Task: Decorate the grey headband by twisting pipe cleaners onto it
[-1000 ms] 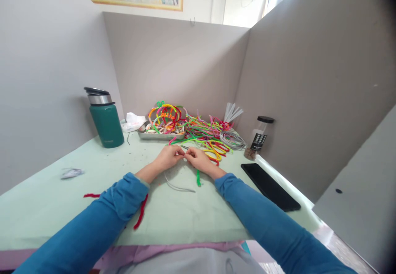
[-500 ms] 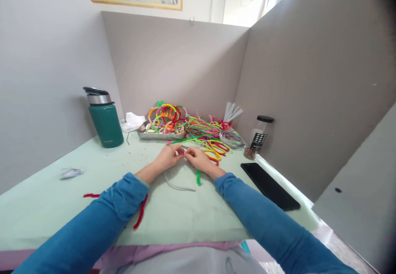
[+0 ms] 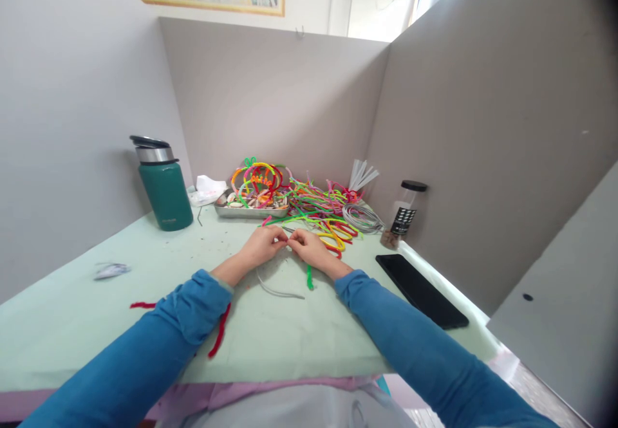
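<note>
My left hand and my right hand meet fingertip to fingertip above the middle of the table, both pinched. Whatever lies between the fingertips is too small to make out. Just behind my left hand shows a bit of pink pipe cleaner. A green pipe cleaner end sticks out below my right hand. On the cloth beneath lies a thin grey wire. Red pipe cleaner shows beside my left forearm, and yellow loops lie behind my right hand.
A metal tray holds shells and colourful pipe-cleaner shapes, beside a pile of pipe cleaners and coiled wire. A green bottle stands left; a clear jar and black phone are right. Grey partitions surround the table.
The pink pipe cleaner behind my left hand has shifted slightly, and the pink bit between my fingertips shows less. Both hands stay in nearly the same place.
</note>
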A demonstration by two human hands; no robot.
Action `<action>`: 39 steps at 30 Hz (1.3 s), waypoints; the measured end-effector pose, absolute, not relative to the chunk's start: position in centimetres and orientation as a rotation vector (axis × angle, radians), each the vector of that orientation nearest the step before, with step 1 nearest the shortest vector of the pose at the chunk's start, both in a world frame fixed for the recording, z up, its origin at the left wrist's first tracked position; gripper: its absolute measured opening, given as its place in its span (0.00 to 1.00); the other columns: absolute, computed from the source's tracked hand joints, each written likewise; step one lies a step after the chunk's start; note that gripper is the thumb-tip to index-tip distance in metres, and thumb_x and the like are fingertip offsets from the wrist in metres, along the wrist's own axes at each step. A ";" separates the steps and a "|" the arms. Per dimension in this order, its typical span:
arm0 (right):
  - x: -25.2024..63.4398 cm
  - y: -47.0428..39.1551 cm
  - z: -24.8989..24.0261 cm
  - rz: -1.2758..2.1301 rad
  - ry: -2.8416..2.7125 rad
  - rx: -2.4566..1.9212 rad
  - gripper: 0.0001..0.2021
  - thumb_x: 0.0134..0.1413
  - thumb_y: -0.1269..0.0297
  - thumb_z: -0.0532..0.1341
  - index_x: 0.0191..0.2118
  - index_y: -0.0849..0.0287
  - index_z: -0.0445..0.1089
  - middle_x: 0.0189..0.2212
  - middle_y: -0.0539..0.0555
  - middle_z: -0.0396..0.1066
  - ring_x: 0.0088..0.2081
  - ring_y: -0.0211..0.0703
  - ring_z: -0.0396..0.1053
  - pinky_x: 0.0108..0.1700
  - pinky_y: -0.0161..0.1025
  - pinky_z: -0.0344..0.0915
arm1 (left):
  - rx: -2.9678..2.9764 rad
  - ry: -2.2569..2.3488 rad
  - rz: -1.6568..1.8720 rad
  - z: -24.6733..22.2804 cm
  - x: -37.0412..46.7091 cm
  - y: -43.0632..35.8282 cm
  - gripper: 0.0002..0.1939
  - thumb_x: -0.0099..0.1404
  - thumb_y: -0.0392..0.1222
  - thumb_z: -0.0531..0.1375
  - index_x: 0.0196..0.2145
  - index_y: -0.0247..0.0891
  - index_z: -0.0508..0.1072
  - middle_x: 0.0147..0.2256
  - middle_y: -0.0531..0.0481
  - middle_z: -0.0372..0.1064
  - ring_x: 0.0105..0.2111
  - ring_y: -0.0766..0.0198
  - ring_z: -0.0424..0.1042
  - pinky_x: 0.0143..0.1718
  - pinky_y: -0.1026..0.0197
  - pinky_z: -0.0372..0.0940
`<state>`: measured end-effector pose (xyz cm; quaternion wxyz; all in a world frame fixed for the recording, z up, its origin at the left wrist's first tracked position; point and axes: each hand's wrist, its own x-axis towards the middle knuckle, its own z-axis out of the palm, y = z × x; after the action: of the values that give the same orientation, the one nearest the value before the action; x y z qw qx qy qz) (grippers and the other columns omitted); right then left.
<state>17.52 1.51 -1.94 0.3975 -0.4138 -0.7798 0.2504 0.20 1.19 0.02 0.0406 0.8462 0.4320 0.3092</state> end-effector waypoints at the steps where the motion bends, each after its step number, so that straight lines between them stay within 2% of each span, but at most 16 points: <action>1: 17.5 1.5 -1.9 0.635 -1.975 -1.046 0.05 0.51 0.65 0.55 0.28 0.60 0.64 0.22 0.48 0.65 0.25 0.35 0.59 0.28 0.33 0.54 | 2.602 1.321 0.957 0.0 0.2 1.2 0.07 0.58 0.38 0.57 0.31 0.36 0.74 0.30 0.50 0.71 0.28 0.68 0.65 0.31 0.66 0.57; 11: 17.5 1.4 -1.9 0.627 -1.966 -1.049 0.06 0.51 0.64 0.56 0.27 0.60 0.64 0.23 0.49 0.65 0.26 0.36 0.59 0.28 0.33 0.54 | 2.619 1.286 0.989 0.0 0.1 1.3 0.07 0.58 0.39 0.58 0.31 0.37 0.75 0.33 0.49 0.71 0.28 0.69 0.65 0.32 0.67 0.59; 19: 17.5 1.2 -1.7 0.611 -1.980 -1.068 0.06 0.52 0.63 0.56 0.28 0.60 0.65 0.23 0.50 0.66 0.26 0.36 0.59 0.28 0.34 0.54 | 2.603 1.409 0.881 0.2 0.2 1.2 0.08 0.58 0.41 0.58 0.31 0.38 0.76 0.26 0.51 0.70 0.26 0.68 0.64 0.31 0.66 0.57; 39: 17.5 1.0 -1.6 0.622 -1.982 -1.070 0.07 0.51 0.62 0.56 0.28 0.60 0.64 0.23 0.49 0.65 0.25 0.36 0.58 0.28 0.33 0.52 | 2.612 1.422 0.869 0.1 0.2 1.0 0.08 0.59 0.42 0.57 0.32 0.39 0.76 0.26 0.51 0.70 0.26 0.66 0.66 0.31 0.66 0.57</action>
<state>17.48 1.00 -1.60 0.3918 -0.4214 -0.7804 0.2448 0.18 1.05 0.15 0.0215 0.8429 0.4588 0.2803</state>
